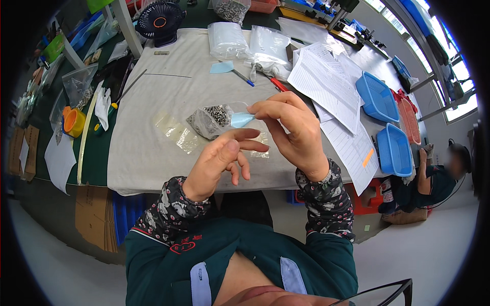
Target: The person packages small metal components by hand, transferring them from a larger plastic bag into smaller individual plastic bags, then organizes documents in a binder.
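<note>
My right hand (292, 130) is raised over the table's middle, thumb and fingers pinched on a small light-blue paper slip (241, 120). My left hand (218, 157) is just left of it and lower, its fingers apart with nothing in them. Beyond both hands lies a clear plastic bag (198, 125) of small metal parts (218, 113); the slip covers some of its right side. Flat clear little bags (179, 135) lie to its left, and another shows partly behind my fingers.
A pen (243, 78) and a second blue slip (222, 67) lie farther back, near packs of clear bags (228, 41). Printed sheets (326, 81) and blue baskets (394, 150) stand right. Left are a fan (160, 23) and yellow tape dispenser (75, 122). Another person (434, 178) sits far right.
</note>
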`<state>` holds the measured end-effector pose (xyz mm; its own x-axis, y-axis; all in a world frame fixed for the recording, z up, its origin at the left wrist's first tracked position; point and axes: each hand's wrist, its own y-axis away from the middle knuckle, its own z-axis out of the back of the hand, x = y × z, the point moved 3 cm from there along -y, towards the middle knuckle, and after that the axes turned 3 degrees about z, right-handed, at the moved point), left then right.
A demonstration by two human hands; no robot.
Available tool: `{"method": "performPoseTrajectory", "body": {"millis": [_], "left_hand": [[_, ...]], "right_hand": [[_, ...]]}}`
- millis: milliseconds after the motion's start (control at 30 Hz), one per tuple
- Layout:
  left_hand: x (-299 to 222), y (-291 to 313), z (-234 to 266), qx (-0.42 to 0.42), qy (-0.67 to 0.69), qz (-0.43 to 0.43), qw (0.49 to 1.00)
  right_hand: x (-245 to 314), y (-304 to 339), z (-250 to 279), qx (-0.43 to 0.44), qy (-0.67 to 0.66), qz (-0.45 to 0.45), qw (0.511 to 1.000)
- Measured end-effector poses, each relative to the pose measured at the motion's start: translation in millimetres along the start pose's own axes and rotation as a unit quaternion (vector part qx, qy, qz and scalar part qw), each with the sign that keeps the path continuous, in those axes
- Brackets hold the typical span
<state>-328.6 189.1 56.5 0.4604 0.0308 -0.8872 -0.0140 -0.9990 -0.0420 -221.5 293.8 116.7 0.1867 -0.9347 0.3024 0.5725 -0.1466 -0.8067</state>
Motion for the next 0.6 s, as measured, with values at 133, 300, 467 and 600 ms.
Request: {"method": "performPoseTrajectory", "body": {"millis": [133,300,467,600], "left_hand": [[-10.3,-13.5,-11.3,-0.04,0.047,-0.002,0.998],[-2.2,-27.4,-17.4,-0.078,-0.031,-0.002,0.996],[8.9,-34.8,-26.1,-0.091,-0.076,-0.003,0.993],[12.7,-39.5,-27.6,-0.113,-0.083,-0.012,0.99]], "right_hand": [[8.7,9.2,11.9,0.05,0.001,0.06,0.997],[-5.8,29.2,25.9,-0.056,-0.273,-0.181,0.943],[-20.5,55.4,23.5,-0.019,-0.289,-0.359,0.887],[-27.2,64.0,23.6,-0.036,-0.274,-0.401,0.873]]}}
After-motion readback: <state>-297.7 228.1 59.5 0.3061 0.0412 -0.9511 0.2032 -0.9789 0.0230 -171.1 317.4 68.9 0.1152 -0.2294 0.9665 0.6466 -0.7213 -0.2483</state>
